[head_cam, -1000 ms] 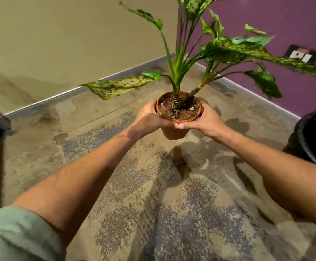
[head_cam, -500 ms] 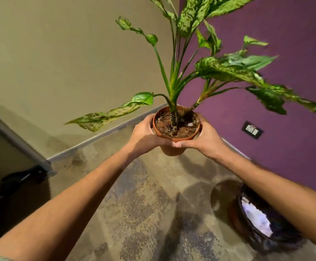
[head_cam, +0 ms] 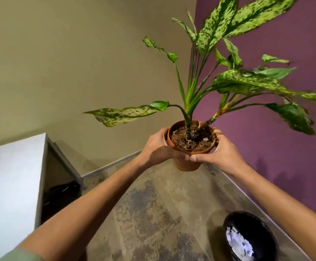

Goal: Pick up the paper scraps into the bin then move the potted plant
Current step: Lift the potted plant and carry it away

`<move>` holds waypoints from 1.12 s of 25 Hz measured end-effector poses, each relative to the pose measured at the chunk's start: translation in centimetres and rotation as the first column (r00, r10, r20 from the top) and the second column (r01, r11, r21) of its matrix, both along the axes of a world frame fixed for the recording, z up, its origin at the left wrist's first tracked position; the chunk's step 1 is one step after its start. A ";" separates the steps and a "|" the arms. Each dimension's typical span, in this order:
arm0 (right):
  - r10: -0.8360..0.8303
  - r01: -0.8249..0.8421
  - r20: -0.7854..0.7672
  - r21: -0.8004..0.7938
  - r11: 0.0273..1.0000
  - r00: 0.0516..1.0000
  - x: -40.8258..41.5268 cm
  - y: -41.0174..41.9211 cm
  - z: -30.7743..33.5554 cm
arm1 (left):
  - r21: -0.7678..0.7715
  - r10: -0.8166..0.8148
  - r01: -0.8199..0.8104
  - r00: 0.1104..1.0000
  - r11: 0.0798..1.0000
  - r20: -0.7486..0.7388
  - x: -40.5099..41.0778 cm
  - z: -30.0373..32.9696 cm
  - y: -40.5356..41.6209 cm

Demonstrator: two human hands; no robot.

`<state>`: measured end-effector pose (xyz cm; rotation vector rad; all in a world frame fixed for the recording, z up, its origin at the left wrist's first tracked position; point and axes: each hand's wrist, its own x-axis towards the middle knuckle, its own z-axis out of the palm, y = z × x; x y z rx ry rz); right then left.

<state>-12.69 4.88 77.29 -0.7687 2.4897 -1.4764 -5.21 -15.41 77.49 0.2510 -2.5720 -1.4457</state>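
Mottled carpet floor [head_cam: 153, 213]; smooth white table [head_cam: 12, 185] at left. Round black bin [head_cam: 247, 240], white paper scraps [head_cam: 238, 243] inside. Potted plant [head_cam: 191, 146], speckled leaves, terracotta pot, held aloft: left hand [head_cam: 157, 147] and right hand [head_cam: 221, 153], each grip clasping the pot.

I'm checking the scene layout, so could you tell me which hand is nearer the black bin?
Right. The right hand grips the pot above the bin; the left hand holds the pot's far side.

Dim warm indoor light, soft shadows on the walls, blurred leaf tips, wide-angle bending at the edges.
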 end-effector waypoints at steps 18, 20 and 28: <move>0.043 -0.031 0.137 -0.089 0.996 0.990 -4.5 -3.0 6.5 | 0.044 -0.071 0.068 0.996 0.997 0.050 -3.6 7.6 -2.6; 0.059 -0.043 0.160 -0.104 0.994 0.985 -6.4 -4.8 6.1 | 0.059 -0.102 0.098 0.993 0.993 0.060 -5.5 7.5 -4.4; 0.083 -0.047 0.232 -0.155 0.987 0.969 -16.8 -13.4 4.2 | 0.209 -0.193 0.165 0.974 0.964 0.119 -15.9 6.0 -14.2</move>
